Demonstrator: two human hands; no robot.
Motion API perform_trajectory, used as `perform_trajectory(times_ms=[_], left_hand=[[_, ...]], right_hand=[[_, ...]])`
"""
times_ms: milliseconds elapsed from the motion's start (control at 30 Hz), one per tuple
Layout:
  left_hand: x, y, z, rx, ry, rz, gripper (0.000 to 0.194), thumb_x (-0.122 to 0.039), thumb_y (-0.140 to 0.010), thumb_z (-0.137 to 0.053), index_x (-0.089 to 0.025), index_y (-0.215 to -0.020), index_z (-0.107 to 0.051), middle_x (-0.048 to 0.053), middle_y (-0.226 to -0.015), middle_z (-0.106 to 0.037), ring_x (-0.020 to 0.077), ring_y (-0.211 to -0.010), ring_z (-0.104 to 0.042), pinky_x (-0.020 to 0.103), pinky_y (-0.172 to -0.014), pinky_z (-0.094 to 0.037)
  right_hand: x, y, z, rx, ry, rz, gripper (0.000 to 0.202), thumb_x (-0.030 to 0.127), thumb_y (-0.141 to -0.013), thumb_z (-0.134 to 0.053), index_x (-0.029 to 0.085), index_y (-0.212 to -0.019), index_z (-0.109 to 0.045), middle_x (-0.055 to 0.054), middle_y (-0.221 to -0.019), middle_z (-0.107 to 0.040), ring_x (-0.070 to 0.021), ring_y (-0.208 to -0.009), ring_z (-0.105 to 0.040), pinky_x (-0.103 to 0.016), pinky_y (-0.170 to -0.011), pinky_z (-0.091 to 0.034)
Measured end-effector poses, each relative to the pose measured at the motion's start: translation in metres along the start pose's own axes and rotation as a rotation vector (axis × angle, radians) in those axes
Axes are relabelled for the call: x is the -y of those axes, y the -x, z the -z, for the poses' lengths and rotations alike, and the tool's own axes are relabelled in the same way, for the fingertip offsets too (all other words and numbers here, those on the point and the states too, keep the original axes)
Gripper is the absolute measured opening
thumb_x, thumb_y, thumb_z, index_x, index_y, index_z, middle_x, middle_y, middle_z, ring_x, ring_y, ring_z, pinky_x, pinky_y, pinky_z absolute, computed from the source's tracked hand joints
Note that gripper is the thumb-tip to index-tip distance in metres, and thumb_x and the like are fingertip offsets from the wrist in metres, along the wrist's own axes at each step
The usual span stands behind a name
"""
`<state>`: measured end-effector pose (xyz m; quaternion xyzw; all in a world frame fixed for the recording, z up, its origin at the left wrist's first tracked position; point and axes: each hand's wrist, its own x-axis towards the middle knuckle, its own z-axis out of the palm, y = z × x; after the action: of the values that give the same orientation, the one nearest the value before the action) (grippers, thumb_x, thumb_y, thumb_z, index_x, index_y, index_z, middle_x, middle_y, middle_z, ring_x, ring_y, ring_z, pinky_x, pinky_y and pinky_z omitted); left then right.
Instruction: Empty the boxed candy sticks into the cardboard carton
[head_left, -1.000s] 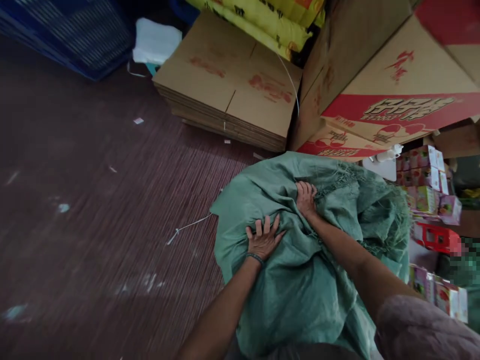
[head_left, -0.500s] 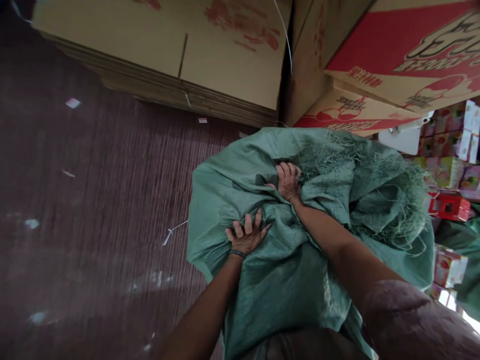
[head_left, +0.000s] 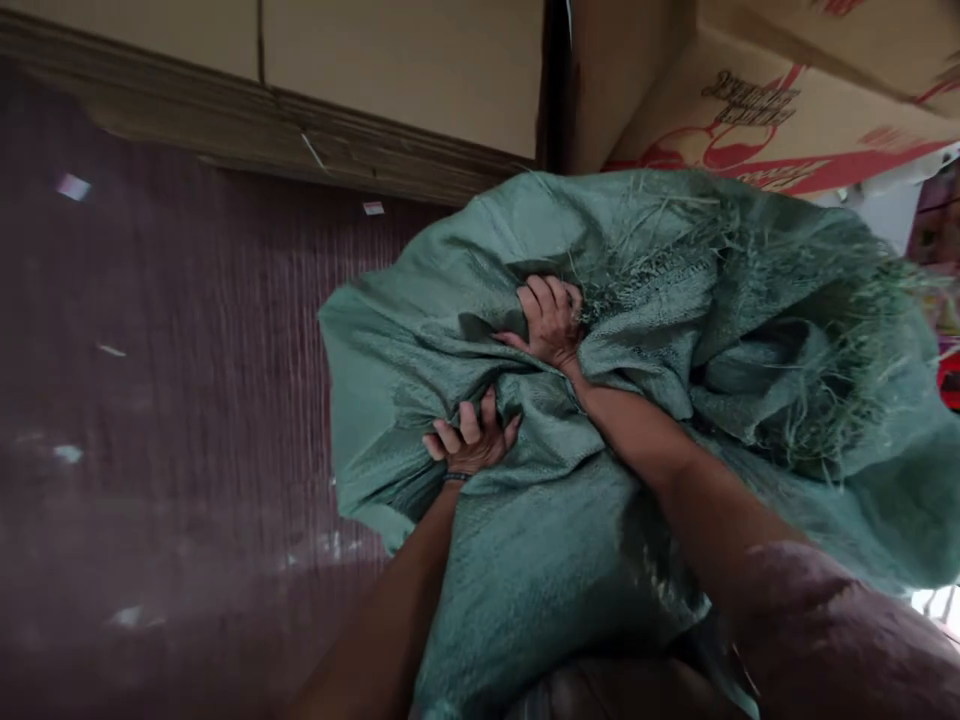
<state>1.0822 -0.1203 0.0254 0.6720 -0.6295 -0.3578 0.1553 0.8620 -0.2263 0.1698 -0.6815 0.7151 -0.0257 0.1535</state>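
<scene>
A large green woven sack point(head_left: 525, 560) with frayed threads along its open edge bulges in front of my body. My left hand point(head_left: 480, 440), a dark band at its wrist, digs bent, slightly spread fingers into the bunched cloth. Farther up and to the right, my right hand point(head_left: 551, 320) clutches another fold beside the frayed edge, its thumb pointing left. Creases run between both hands. What the sack contains is hidden.
Flattened cardboard point(head_left: 405, 80) is stacked beyond the sack. Printed red-and-tan cartons point(head_left: 750, 120) stand at the upper right. Paper scraps point(head_left: 73, 187) lie on the dark reddish floor point(head_left: 187, 400) to the left. A red object point(head_left: 951, 380) shows at the right edge.
The sack and both hands sit slightly higher and further left in view, and the sack looks larger. The cardboard and cartons have shifted up. Both hands keep their places on the cloth.
</scene>
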Motion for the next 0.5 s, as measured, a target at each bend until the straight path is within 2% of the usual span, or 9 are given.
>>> perform_trajectory(times_ms=[100, 167, 233, 300, 367, 400, 467, 500], left_hand=[[-0.005, 0.004, -0.004, 0.006, 0.023, -0.021, 0.086, -0.081, -0.08, -0.073, -0.029, -0.149, -0.07, 0.02, -0.153, -0.056, 0.0632, -0.159, -0.015, 0.091, -0.118, 0.01], [-0.012, 0.014, -0.002, -0.032, 0.043, -0.025, 0.088, -0.084, -0.079, -0.07, -0.029, -0.148, -0.071, 0.022, -0.153, -0.056, 0.0613, -0.158, -0.019, 0.089, -0.121, 0.002], [-0.018, 0.029, 0.003, -0.103, 0.077, -0.054, 0.088, -0.086, -0.079, -0.066, -0.029, -0.145, -0.072, 0.023, -0.153, -0.056, 0.0589, -0.158, -0.023, 0.087, -0.123, -0.003], [-0.025, 0.049, 0.013, -0.162, 0.116, -0.128, 0.084, -0.088, -0.079, -0.062, -0.031, -0.139, -0.075, 0.022, -0.153, -0.056, 0.0565, -0.157, -0.025, 0.086, -0.124, -0.007], [-0.031, 0.071, 0.033, -0.213, 0.124, -0.221, 0.08, -0.089, -0.081, -0.06, -0.032, -0.135, -0.078, 0.021, -0.154, -0.057, 0.0554, -0.158, -0.026, 0.085, -0.124, -0.009], [-0.035, 0.082, 0.048, -0.236, 0.106, -0.266, 0.078, -0.087, -0.083, -0.06, -0.032, -0.135, -0.079, 0.02, -0.155, -0.057, 0.055, -0.158, -0.026, 0.084, -0.125, -0.011], [-0.04, 0.106, 0.086, -0.269, 0.048, -0.36, 0.071, -0.08, -0.091, -0.056, -0.032, -0.138, -0.078, 0.017, -0.16, -0.055, 0.0532, -0.162, -0.022, 0.08, -0.128, -0.015], [-0.042, 0.119, 0.11, -0.268, 0.018, -0.411, 0.066, -0.075, -0.096, -0.054, -0.032, -0.141, -0.077, 0.014, -0.165, -0.053, 0.0517, -0.164, -0.019, 0.078, -0.129, -0.017]], right_hand=[[0.007, 0.015, 0.003, -0.031, 0.035, -0.015, 0.081, 0.072, -0.105, -0.05, 0.017, -0.165, -0.05, -0.009, -0.176, -0.041, -0.0337, -0.164, -0.029, -0.05, -0.135, -0.011], [0.018, 0.029, 0.012, -0.086, 0.049, -0.012, 0.078, 0.071, -0.106, -0.052, 0.016, -0.162, -0.053, -0.009, -0.175, -0.043, -0.0328, -0.161, -0.029, -0.049, -0.134, -0.012], [0.032, 0.047, 0.03, -0.126, 0.052, -0.002, 0.074, 0.067, -0.105, -0.058, 0.015, -0.159, -0.057, -0.011, -0.173, -0.044, -0.0325, -0.158, -0.031, -0.049, -0.133, -0.015], [0.047, 0.072, 0.06, -0.107, 0.051, 0.024, 0.069, 0.061, -0.105, -0.063, 0.013, -0.154, -0.06, -0.014, -0.167, -0.051, -0.0313, -0.152, -0.04, -0.048, -0.13, -0.026], [0.055, 0.109, 0.1, -0.082, 0.066, 0.109, 0.059, 0.056, -0.108, -0.061, 0.015, -0.151, -0.063, -0.013, -0.157, -0.061, -0.0277, -0.144, -0.051, -0.045, -0.126, -0.035], [0.054, 0.132, 0.121, -0.108, 0.1, 0.165, 0.056, 0.056, -0.109, -0.057, 0.018, -0.15, -0.064, -0.011, -0.154, -0.063, -0.0274, -0.144, -0.053, -0.047, -0.127, -0.035], [0.038, 0.185, 0.157, -0.228, 0.217, 0.225, 0.058, 0.062, -0.109, -0.052, 0.025, -0.151, -0.064, -0.01, -0.157, -0.062, -0.032, -0.153, -0.046, -0.056, -0.133, -0.026], [0.024, 0.212, 0.169, -0.287, 0.286, 0.2, 0.062, 0.068, -0.107, -0.053, 0.027, -0.153, -0.064, -0.012, -0.162, -0.058, -0.0375, -0.159, -0.038, -0.065, -0.134, -0.019]])
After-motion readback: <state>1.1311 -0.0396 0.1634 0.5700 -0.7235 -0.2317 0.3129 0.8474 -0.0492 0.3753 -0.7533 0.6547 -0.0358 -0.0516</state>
